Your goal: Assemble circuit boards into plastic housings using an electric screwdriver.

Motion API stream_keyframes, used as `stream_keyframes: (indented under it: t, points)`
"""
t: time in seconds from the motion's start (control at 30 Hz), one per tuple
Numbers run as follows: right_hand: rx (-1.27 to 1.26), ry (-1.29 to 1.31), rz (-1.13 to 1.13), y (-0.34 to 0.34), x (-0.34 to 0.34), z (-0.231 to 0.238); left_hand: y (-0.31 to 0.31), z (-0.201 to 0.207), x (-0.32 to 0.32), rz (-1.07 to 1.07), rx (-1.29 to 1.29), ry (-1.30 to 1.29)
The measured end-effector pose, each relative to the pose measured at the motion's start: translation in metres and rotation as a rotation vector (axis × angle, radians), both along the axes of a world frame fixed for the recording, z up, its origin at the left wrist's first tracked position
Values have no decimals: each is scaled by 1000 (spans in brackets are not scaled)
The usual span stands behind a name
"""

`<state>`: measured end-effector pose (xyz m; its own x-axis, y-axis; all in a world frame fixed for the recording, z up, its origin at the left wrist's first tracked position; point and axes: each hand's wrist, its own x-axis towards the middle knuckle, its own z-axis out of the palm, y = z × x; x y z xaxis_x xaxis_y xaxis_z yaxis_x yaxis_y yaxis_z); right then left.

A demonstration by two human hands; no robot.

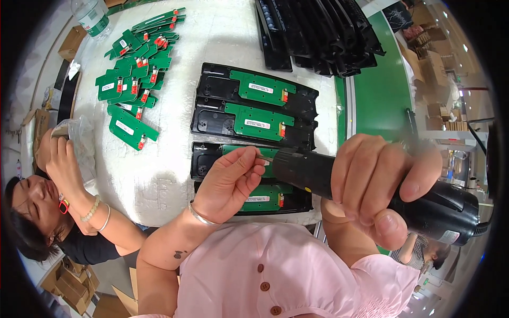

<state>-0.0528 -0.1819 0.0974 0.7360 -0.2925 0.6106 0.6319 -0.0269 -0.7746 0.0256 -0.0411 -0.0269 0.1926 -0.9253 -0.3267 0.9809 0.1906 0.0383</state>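
My right hand (376,177) is wrapped round a black electric screwdriver (305,168), which lies nearly level and points left. At its bit, the thumb and fingers of my left hand (230,180) are pinched together; whatever is between them is too small to make out. Under both hands, several black plastic housings (216,88) lie in a column on the white foam surface (164,199). Green circuit boards (260,87) with a white label and a red-and-white connector sit in them. My left hand and the tool partly cover the lower two housings.
Loose green circuit boards (124,90) are heaped at the left. More black housings (323,34) are stacked at the far right, beside a green surface (374,79). A plastic bottle (94,21) stands far left. A co-worker's hand (63,161) is by a clear plastic bag (79,143).
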Motion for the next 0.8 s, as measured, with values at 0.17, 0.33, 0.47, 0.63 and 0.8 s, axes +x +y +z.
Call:
stream_keyframes:
  t: [0.17, 0.33, 0.47, 0.63, 0.8]
  points:
    - [-15, -33, 18, -3, 4, -6, -3, 6, -7, 1, -57, 38]
    - [46, 145, -251, -9, 49, -43, -5, 20, -4, -94, 106, -4]
    - [-23, 201, -279, -36, 65, -66, 5, 13, -1, -155, 105, -169]
    - [-4, 233, -262, -38, 70, -71, 16, -1, -3, -159, 12, -196]
    - [-14, 261, -258, -43, 77, -71, 17, 5, 1, -167, 26, -332]
